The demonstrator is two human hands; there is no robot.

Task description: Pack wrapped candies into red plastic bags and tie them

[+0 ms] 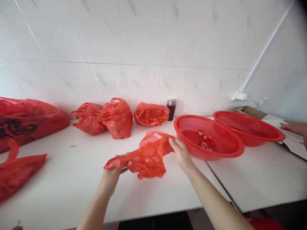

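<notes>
Left hand and right hand, apart, are clasping a crumpled red plastic bag, seemingly spreading it and probably needing gentle tension next.

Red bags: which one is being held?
The crumpled bag between the left hand and right hand; the other bags rest on the white table.

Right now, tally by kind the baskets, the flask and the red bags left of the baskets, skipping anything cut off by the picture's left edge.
Red bags: 4, one held by left hand and right hand
Baskets: 2
Flask: 1
Total: 7
</notes>
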